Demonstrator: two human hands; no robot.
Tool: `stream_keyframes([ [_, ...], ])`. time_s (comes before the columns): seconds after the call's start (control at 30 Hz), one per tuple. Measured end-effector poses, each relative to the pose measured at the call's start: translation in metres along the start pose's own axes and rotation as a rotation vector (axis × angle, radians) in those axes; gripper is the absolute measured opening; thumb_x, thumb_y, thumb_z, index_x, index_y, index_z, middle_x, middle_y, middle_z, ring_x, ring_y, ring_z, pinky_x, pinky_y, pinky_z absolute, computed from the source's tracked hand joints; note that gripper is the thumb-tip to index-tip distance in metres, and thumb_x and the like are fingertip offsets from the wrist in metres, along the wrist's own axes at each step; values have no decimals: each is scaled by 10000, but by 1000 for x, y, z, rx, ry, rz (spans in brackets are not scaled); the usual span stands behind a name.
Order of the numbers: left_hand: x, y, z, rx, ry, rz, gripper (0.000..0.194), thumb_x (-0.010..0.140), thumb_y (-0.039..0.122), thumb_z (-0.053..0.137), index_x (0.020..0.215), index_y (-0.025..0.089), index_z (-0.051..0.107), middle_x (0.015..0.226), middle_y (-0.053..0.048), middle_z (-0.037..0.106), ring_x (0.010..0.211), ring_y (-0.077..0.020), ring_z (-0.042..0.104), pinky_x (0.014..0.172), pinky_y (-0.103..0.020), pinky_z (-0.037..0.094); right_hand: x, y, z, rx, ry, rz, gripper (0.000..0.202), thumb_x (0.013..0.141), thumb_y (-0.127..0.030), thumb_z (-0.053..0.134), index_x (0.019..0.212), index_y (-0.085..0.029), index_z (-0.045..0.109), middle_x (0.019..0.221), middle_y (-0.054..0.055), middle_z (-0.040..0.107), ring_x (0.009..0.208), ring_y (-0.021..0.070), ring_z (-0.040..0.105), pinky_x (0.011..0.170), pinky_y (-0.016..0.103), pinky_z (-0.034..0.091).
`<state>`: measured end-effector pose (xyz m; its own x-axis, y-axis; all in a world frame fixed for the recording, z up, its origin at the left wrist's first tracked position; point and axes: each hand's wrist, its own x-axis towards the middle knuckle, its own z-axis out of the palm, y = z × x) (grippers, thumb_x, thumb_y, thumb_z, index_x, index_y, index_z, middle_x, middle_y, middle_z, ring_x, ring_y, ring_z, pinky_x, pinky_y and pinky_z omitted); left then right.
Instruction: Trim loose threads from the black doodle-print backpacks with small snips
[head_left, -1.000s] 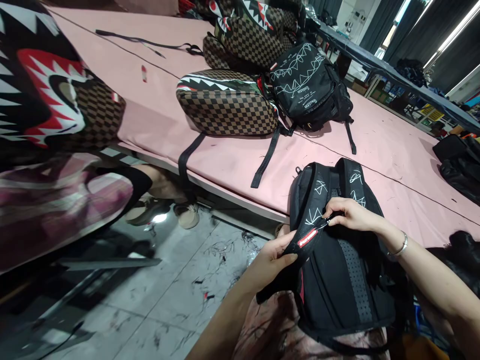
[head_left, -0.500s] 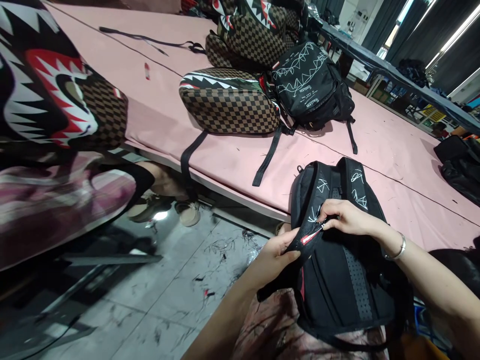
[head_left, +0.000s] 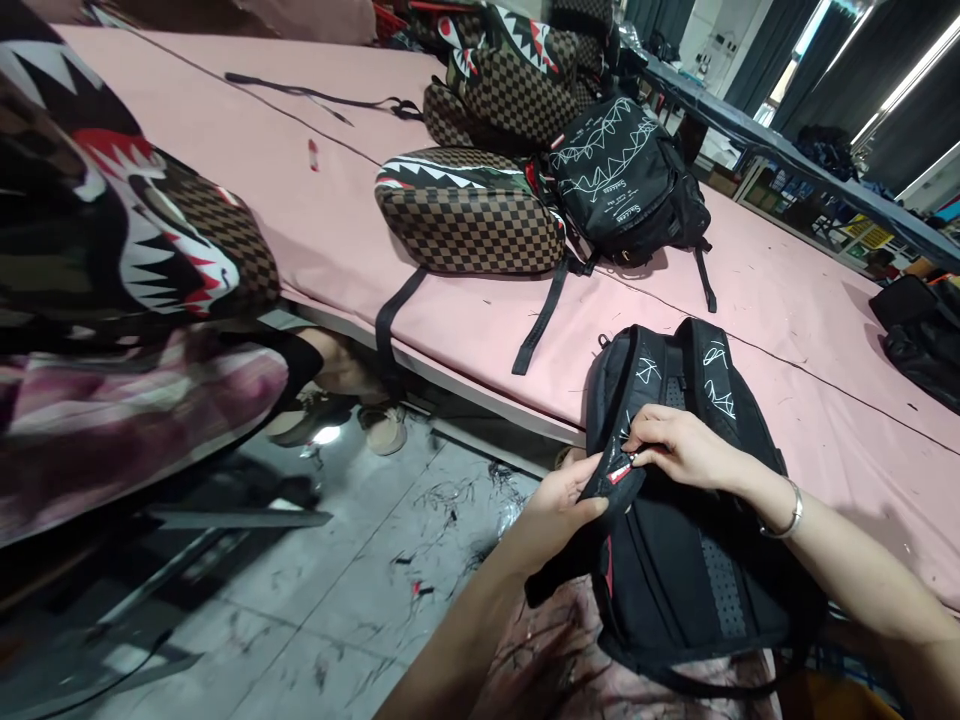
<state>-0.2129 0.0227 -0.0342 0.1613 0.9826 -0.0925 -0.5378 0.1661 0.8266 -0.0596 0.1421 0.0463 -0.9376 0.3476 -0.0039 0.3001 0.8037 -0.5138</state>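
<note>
A black backpack [head_left: 675,560] leans on the pink table's edge and my lap, its straps facing up. My left hand [head_left: 566,500] is closed round the left shoulder strap [head_left: 634,385], thumb on top, beside a small red and white label [head_left: 619,474]. Just right of that label, my right hand [head_left: 671,445] pinches at the strap's edge; what lies between its fingertips is too small to make out. A silver bracelet [head_left: 796,508] circles my right wrist.
On the pink table [head_left: 465,345] lie a brown checkered bag [head_left: 472,225], more checkered bags [head_left: 517,85] and a black backpack with white drawings [head_left: 615,180]. At the left sits a person in plaid [head_left: 150,420] with a shark-print bag [head_left: 172,240]. Thread scraps litter the floor.
My right hand has moved slightly left and down along the strap, closer to the label. The view has shifted a little. The shark-print bag at the left has tilted.
</note>
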Motion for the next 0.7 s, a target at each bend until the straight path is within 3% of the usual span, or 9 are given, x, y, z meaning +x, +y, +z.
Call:
stream_keyframes([
  [0.23,-2,-11,2,-35,85,-121,575,664,268,703,1208,170,543,1244,-104,570,1173,-283,488,1004,-395,374,-24,3,20,-4,162,75,94,847,-228,531,871,-181,608,843,52,572,777,162,547,713,277,465],
  [0.33,3,-16,0,90,226,-179,538,647,344,713,1146,188,586,1227,-84,587,1157,-280,505,973,-377,411,-40,8,19,128,334,124,67,822,-232,573,862,-184,595,849,39,581,816,154,557,757,279,466],
  [0.43,10,-24,-14,380,413,-197,442,587,388,741,967,176,666,1040,-73,683,1084,-308,555,947,-396,427,-70,19,11,214,536,275,106,795,-235,593,890,-189,585,878,32,588,823,155,563,764,298,467],
  [0.5,14,-29,-32,541,599,-181,331,591,407,726,821,172,686,879,-66,713,1028,-333,580,913,-420,446,-100,34,7,228,666,411,152,805,-250,565,945,-196,581,915,36,590,845,160,565,782,317,465],
  [0.57,17,-33,-52,472,749,-131,269,652,426,671,762,181,660,781,-54,709,949,-314,618,851,-427,485,-136,57,7,258,796,516,259,801,-289,556,1043,-198,559,1004,55,589,928,177,560,848,350,450],
  [0.7,27,-40,-76,175,714,-74,182,717,335,639,841,208,601,854,-26,694,916,-232,644,824,-412,517,-199,115,22,348,953,801,523,679,-400,654,1121,-140,553,1161,127,572,1058,250,539,948,402,401],
])
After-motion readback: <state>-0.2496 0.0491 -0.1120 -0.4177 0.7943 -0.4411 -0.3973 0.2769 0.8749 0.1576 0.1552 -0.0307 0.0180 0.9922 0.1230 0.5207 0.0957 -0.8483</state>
